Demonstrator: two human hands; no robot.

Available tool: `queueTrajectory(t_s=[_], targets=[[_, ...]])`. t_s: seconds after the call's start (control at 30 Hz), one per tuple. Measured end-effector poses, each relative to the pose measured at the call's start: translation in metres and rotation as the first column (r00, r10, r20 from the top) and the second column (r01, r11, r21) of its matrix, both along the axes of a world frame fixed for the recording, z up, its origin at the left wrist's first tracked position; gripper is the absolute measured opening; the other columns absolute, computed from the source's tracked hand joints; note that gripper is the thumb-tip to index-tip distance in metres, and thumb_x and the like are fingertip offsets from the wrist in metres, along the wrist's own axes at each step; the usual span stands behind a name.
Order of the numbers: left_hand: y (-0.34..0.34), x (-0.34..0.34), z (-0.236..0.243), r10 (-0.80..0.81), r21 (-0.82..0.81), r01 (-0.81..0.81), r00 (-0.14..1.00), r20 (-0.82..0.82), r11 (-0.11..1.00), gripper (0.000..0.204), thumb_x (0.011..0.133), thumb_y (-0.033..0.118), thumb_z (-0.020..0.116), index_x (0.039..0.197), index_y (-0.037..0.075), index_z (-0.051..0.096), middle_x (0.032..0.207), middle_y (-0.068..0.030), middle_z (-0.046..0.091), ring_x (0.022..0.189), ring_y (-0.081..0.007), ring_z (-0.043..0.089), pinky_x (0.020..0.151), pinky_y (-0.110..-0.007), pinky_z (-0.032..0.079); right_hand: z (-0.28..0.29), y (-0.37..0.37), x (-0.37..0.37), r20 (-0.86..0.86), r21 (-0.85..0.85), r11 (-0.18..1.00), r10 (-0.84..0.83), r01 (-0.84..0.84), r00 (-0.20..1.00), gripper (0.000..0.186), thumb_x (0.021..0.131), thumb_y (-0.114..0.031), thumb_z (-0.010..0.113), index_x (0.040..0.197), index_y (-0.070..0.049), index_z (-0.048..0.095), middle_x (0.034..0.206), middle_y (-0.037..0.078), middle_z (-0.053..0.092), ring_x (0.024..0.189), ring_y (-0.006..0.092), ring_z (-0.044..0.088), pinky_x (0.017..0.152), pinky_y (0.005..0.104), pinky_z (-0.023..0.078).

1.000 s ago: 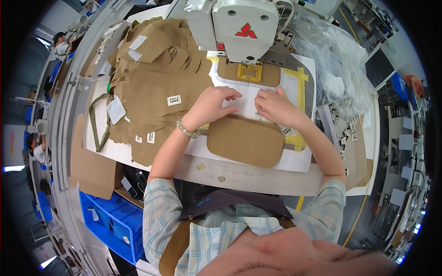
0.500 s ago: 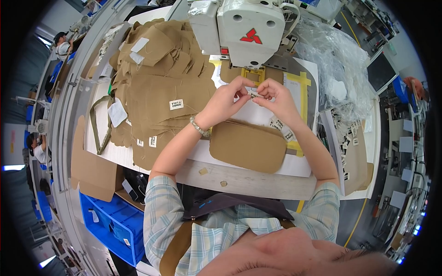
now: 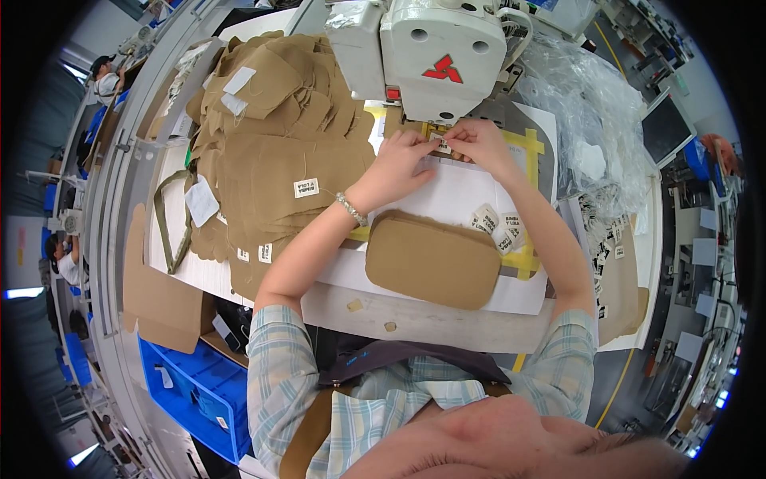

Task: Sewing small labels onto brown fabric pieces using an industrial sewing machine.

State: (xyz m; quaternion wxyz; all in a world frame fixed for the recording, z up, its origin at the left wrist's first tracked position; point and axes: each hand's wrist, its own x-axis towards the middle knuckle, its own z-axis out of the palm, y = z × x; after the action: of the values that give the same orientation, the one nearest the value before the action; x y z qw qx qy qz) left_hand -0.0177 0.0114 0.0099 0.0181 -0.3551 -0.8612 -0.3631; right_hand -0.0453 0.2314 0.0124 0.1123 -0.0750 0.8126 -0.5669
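Under the white sewing machine head (image 3: 443, 36), my left hand (image 3: 399, 166) has its fingertips closed on a small white label (image 3: 440, 144) at the yellow frame (image 3: 435, 126). My right hand (image 3: 483, 152) pinches the same label from the right. The frame sits over a brown fabric piece (image 3: 403, 120), which my fingers partly hide. Nearer me, stacked brown rounded pieces (image 3: 431, 259) lie on a white sheet (image 3: 515, 291) edged with yellow tape, with several loose white labels (image 3: 499, 223) at their right.
A large heap of brown pieces (image 3: 279, 88) covers the left of the table. Clear plastic (image 3: 574, 96) and a bundle of labels (image 3: 610, 239) are at the right. Below left are an open cardboard box (image 3: 167, 303) and a blue crate (image 3: 191, 403). Two other people (image 3: 104, 84) work at far left.
Both hands have moved forward to the yellow frame, carrying a small label there from over the white sheet. More loose labels are now visible beside the stacked pieces.
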Motion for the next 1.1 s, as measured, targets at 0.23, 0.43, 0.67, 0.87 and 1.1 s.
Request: queueTrajectory(t_s=[0.23,0.43,0.67,0.87,1.1], targets=[[0.005,0.002,-0.005,0.037,-0.265,-0.106,0.967,-0.254,0.958,0.049,0.082,0.028,0.071,0.124,0.004,0.062,0.124,-0.0079,0.054,0.112,-0.0247,0.049,0.096,-0.040,0.038,0.001,0.001,-0.034,0.050,0.156,0.986,0.047,-0.055,0.998,0.013,0.078,-0.004,0.069,0.087,0.005,0.071,0.072,0.010,0.070,0.058,0.0137,0.067,0.050,0.0256,0.053],[0.006,0.003,-0.010,-0.022,-0.342,-0.131,0.912,-0.410,0.930,0.052,0.085,0.037,0.067,0.124,0.003,0.061,0.127,-0.0071,0.058,0.111,-0.0213,0.051,0.095,-0.039,0.037,0.001,-0.001,-0.037,0.152,0.180,0.984,-0.012,-0.015,0.988,0.033,0.079,-0.004,0.074,0.109,0.003,0.061,0.075,0.006,0.067,0.059,0.0114,0.064,0.049,0.0232,0.050],[0.008,0.001,-0.015,-0.049,-0.397,-0.176,0.867,-0.496,0.901,0.055,0.088,0.041,0.063,0.127,0.002,0.059,0.132,-0.0066,0.058,0.117,-0.0208,0.050,0.101,-0.041,0.034,0.002,-0.003,-0.037,0.139,0.183,0.983,-0.027,0.001,0.990,0.032,0.079,-0.003,0.074,0.108,0.003,0.062,0.079,0.008,0.069,0.061,0.0134,0.067,0.050,0.0242,0.053],[0.008,-0.001,-0.016,-0.083,-0.400,-0.146,0.860,-0.503,0.905,0.058,0.090,0.042,0.060,0.133,0.004,0.054,0.135,-0.0066,0.056,0.121,-0.0224,0.049,0.101,-0.042,0.034,0.004,-0.001,-0.033,0.075,0.178,0.984,-0.036,0.022,0.997,0.022,0.079,-0.004,0.073,0.097,0.005,0.065,0.077,0.010,0.070,0.062,0.0154,0.069,0.052,0.0261,0.055],[0.006,-0.001,-0.021,-0.057,-0.393,-0.152,0.881,-0.471,0.907,0.059,0.091,0.042,0.059,0.136,0.004,0.053,0.139,-0.0070,0.054,0.122,-0.0228,0.048,0.102,-0.041,0.033,0.025,0.013,-0.006,-0.473,0.634,0.773,0.350,0.036,0.809,0.014,0.082,-0.016,0.070,0.093,-0.008,0.074,0.101,0.007,0.072,0.099,0.0194,0.065,0.087,0.0397,0.048]])
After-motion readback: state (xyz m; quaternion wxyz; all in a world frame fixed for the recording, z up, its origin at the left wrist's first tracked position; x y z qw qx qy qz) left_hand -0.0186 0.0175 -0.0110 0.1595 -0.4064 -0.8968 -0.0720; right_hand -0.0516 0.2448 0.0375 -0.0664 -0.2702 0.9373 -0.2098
